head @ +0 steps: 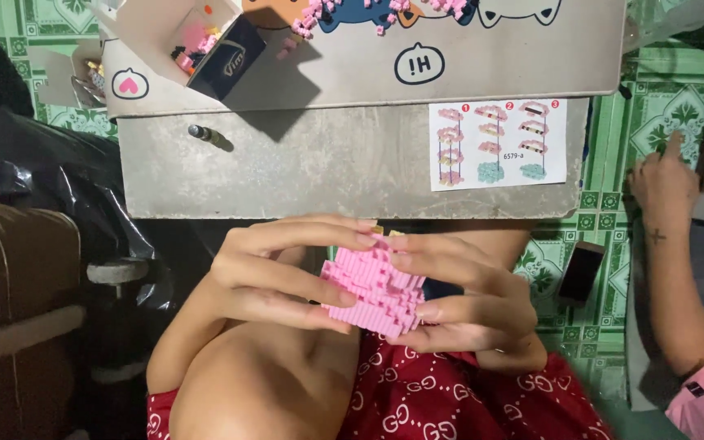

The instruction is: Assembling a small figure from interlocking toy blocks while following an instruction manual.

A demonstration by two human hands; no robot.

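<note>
Both my hands hold a pink model made of tiny building blocks (375,287) just above my lap. My left hand (283,273) grips its left side, with the fingertips on the top and the thumb underneath. On the other side, my right hand (466,297) wraps the model with fingers spread across its front and top edge. The model's back and underside are hidden by my fingers.
A low grey table (303,167) stands ahead with an instruction sheet (497,145), loose pink blocks (319,20), a small dark box (226,57) and a black pen (205,134). Another person's arm (674,244) rests on the green tiled floor at right, near a phone (580,273). Black bags lie at left.
</note>
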